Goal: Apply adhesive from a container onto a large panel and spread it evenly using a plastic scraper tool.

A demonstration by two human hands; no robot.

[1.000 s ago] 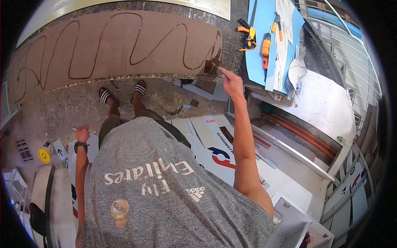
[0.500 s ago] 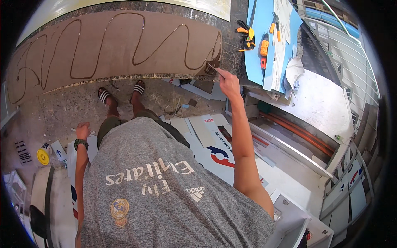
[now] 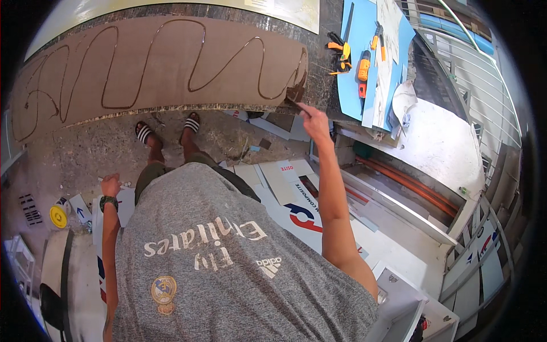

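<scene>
My right hand (image 3: 315, 122) grips a thin scraper (image 3: 298, 106), whose end meets a dark brown smear of glue (image 3: 294, 93) at the right end of a long brown board (image 3: 162, 68). A looping bead of the same brown glue (image 3: 152, 45) runs along most of that board. Down at my left side, my left hand (image 3: 111, 185) hangs with its fingers curled in, a watch on the wrist. Something thin and pale shows beside it; whether the fingers hold it is unclear.
Right of the board, a yellow-black clamp (image 3: 343, 52), an orange-and-black tool (image 3: 364, 66) and an orange-handled cutter (image 3: 378, 39) lie on or beside blue sheets (image 3: 348, 85). White panels (image 3: 285, 219) cover the floor behind me. A yellow roll (image 3: 58, 216) sits at the left.
My right hand has shifted slightly toward me and the scraper's angle has changed, its end still at the smear. My left hand has moved slightly left and down.
</scene>
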